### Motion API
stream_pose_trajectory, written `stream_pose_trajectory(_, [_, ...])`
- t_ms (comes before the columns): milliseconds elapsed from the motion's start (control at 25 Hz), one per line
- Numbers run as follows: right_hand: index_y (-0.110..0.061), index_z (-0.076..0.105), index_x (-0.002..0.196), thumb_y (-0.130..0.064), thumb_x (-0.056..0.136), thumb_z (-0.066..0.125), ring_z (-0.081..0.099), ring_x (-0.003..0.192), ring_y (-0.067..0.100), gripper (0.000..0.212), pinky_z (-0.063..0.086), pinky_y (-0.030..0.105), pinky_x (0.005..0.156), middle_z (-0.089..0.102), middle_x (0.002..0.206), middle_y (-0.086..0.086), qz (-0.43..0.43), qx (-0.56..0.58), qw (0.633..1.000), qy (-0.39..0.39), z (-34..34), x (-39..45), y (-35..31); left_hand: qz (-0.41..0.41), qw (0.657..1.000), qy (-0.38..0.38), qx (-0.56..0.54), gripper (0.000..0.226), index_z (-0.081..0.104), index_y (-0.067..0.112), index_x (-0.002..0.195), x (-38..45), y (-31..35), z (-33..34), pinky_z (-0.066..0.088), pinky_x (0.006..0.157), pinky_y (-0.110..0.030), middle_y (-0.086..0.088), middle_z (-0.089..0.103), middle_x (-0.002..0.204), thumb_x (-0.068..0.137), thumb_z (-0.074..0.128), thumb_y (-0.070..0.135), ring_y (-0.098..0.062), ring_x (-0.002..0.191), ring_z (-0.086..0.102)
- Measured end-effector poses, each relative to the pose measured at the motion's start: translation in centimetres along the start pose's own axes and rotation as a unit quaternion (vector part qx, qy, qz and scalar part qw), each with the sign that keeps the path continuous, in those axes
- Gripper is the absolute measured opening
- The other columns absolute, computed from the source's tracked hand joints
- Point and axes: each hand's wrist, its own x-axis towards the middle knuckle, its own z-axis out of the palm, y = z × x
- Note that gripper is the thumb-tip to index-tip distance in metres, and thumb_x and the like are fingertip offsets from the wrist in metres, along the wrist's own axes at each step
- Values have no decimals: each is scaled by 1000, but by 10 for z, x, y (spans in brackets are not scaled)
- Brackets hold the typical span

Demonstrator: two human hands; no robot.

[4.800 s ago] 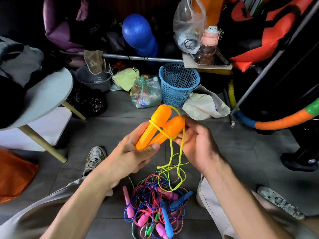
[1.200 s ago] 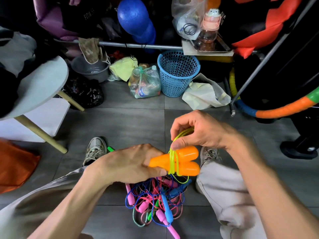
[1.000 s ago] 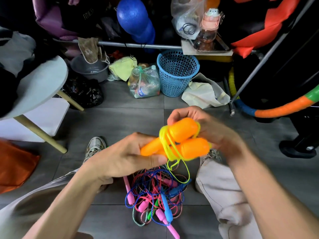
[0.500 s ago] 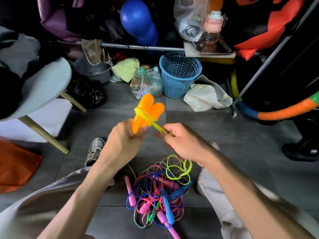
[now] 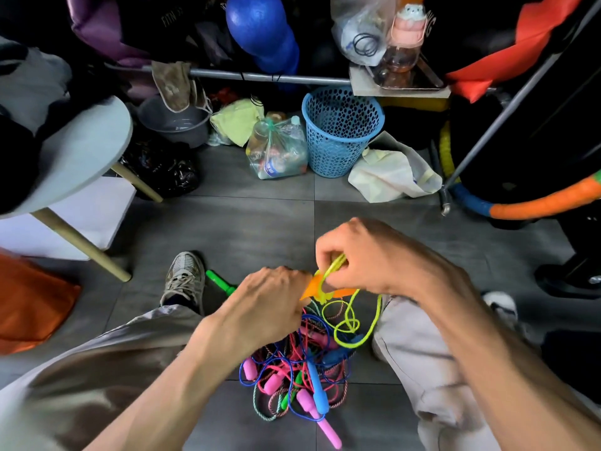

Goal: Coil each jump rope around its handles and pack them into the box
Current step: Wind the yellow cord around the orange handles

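Note:
My left hand grips the two orange handles of a jump rope, mostly hidden under my fingers. My right hand pinches the yellow-green rope right above the handles. The rest of that rope hangs in loose loops below my hands. On the floor between my legs lies a tangled pile of other jump ropes with pink, blue and green handles. A green handle lies beside my left shoe. No box is in view.
A blue mesh basket, a plastic bag of bottles and a white bag stand at the back. A round white table with wooden legs is at the left. A padded hoop and dark stands crowd the right.
My hands have dropped lower and closer together over the pile. The handles, raised upright half a second ago, now point sideways under my left hand, and my right hand pinches the rope at them.

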Motion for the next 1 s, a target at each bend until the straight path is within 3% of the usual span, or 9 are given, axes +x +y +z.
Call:
stream_pose_trajectory(120, [-19, 66, 75, -27, 66, 88, 49, 55, 6, 25, 41, 27, 52, 63, 63, -4, 8, 212, 975, -73, -11, -6, 10, 95, 994, -9, -53, 15, 53, 22, 90, -7, -4, -23, 32, 61, -24, 1, 64, 82, 93, 56, 37, -19, 75, 59])
stream_pose_trajectory(280, [-9, 66, 77, -10, 82, 67, 53, 59, 7, 5, 42, 17, 53, 62, 67, -1, -38, 488, 864, -120, -20, -9, 15, 167, 939, -58, -296, 21, 58, 15, 78, -17, 1, -43, 32, 52, -14, 6, 54, 61, 91, 67, 29, -7, 53, 44])
stream_pose_trajectory(400, [-18, 71, 63, -4, 90, 53, 55, 52, 4, 35, 44, 15, 50, 61, 60, -6, 32, 607, 793, -45, -12, -6, 13, 161, 883, 4, -441, 23, 55, 13, 70, -20, 2, -51, 31, 49, -12, 8, 41, 58, 88, 66, 22, 0, 52, 33])
stream_pose_trajectory(480, [-24, 65, 52, -4, 93, 49, 42, 43, 7, 49, 32, 18, 42, 48, 53, -4, 78, 630, 772, 24, -1, -2, 7, 110, 864, 71, -487, 25, 53, 11, 69, -18, -3, -52, 32, 48, -14, 6, 43, 58, 89, 63, 23, -2, 52, 36])
stream_pose_trajectory(600, [-21, 53, 52, -2, 98, 39, 21, 40, 3, 52, 13, 19, 43, 37, 48, -6, 90, 621, 777, 40, 16, 12, -5, 18, 850, 129, -511, 31, 57, -1, 81, -8, -9, -40, 34, 48, -25, 3, 48, 59, 92, 59, 28, -11, 53, 40])
stream_pose_trajectory(720, [-15, 54, 75, -3, 98, 40, 26, 37, 3, 29, 18, 16, 38, 44, 55, -2, 162, 606, 777, 59, 24, 21, -10, -52, 857, 171, -483, 34, 56, 0, 82, 0, -13, -31, 28, 48, -31, 2, 43, 57, 94, 58, 32, -14, 52, 35])
stream_pose_trajectory(840, [-17, 62, 91, -6, 93, 44, 32, 40, 2, 21, 23, 19, 40, 46, 59, -4, 194, 514, 835, 34, 32, 20, -14, -133, 912, 219, -321, 25, 61, 10, 84, 4, -15, -28, 35, 52, -33, 7, 50, 57, 96, 57, 32, -18, 54, 48])
stream_pose_trajectory(920, [-12, 65, 88, -7, 90, 45, 32, 47, 7, 20, 26, 25, 45, 40, 60, -1, 183, 441, 878, 22, 37, 20, -16, -188, 940, 213, -190, 26, 57, 10, 96, 5, -10, -27, 36, 60, -39, -9, 64, 77, 96, 54, 36, -37, 76, 60])
stream_pose_trajectory(1000, [-1, 59, 85, -11, 89, 48, 34, 54, 14, 16, 28, 34, 52, 38, 62, 4, 163, 341, 925, 30, 38, 19, -19, -213, 957, 180, -82, 23, 48, 10, 101, 7, -3, -20, 35, 63, -39, -18, 66, 92, 97, 51, 33, -45, 87, 62])
